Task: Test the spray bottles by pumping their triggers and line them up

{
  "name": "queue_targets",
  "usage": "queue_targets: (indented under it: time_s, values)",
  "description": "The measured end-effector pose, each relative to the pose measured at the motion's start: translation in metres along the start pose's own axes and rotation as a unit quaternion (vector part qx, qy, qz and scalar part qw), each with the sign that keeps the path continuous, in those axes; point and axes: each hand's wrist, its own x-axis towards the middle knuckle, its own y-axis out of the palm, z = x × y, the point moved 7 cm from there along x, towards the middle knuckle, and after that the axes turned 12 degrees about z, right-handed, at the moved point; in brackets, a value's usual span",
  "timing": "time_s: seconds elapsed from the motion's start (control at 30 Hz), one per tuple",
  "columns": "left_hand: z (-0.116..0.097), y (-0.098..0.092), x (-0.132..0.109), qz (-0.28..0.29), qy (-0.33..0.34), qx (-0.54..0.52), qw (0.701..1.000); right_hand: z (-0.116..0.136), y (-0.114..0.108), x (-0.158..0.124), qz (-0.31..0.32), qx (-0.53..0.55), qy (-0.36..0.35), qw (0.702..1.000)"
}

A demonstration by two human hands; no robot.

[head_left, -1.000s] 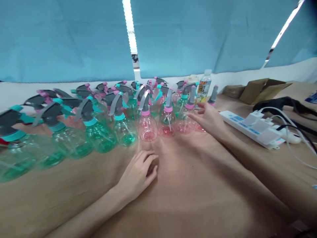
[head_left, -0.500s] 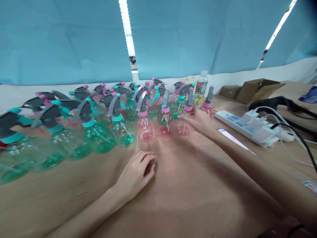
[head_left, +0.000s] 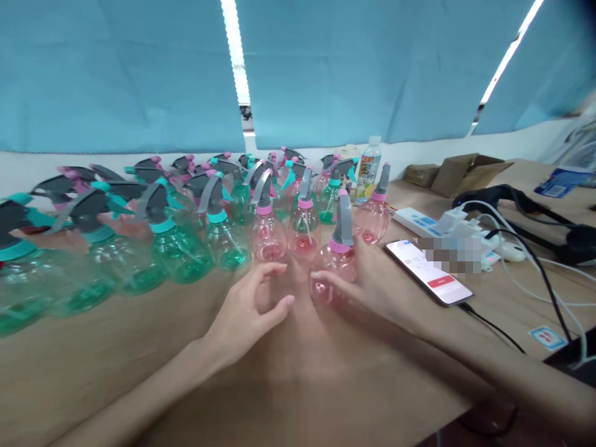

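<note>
At the left of the counter [head_left: 153, 366], four teal collars can be counted along the front row of green spray bottles [head_left: 184, 261]; the leftmost is partly cut off by the edge of the view. Behind them stands a crowd of pink and teal sprayer heads [head_left: 226, 164], overlapping too much to count.

The left forearm slants up from the lower edge to the left hand [head_left: 244, 310], which is free of any object, its fingers gently bent and its thumb spread apart, just in front of two front-row pink spray bottles [head_left: 270, 236].

To their right, the right hand [head_left: 379, 288] grasps the body of one held pink spray bottle [head_left: 331, 273], thumb across the near side; whether its base touches the counter cannot be told. The right forearm reaches in from the lower right, nearly straight.

Beyond this hand stand one more pink spray bottle [head_left: 371, 217] and one labelled drink bottle [head_left: 369, 171]. Farther right are two cardboard boxes [head_left: 465, 177], one lit phone [head_left: 421, 267], one white power strip [head_left: 416, 220] and one sticker [head_left: 548, 337].
</note>
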Motion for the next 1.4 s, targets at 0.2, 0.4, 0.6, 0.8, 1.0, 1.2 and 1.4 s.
queue_targets:
  time_s: [0.2,0.4,0.6,0.8,1.0,1.2,1.4]
  values:
    - [-0.03,-0.019,-0.001,-0.022,0.045,-0.087,0.995,0.06,0.027,-0.007,0.05,0.066,-0.066,0.994]
    - [-0.028,-0.046,-0.014,-0.107,0.021,-0.114,0.988,0.115,0.055,-0.008,0.109,0.064,-0.115,0.985]
    - [-0.011,-0.06,-0.029,-0.14,0.025,-0.147,0.979,0.147,0.081,-0.009,0.093,0.061,-0.174,0.978]
    - [0.003,-0.072,-0.035,-0.168,0.025,-0.136,0.976,0.148,0.094,-0.001,0.171,0.091,-0.238,0.952]
    - [0.013,-0.083,-0.033,-0.162,0.016,-0.089,0.983,0.101,0.097,0.009,0.189,0.008,-0.253,0.949]
    - [0.016,-0.083,-0.033,-0.159,0.016,-0.086,0.983,0.064,0.112,0.005,0.213,0.018,-0.251,0.944]
    - [0.012,-0.082,-0.032,-0.152,0.012,-0.089,0.984,0.06,0.116,0.004,0.228,0.018,-0.22,0.948]
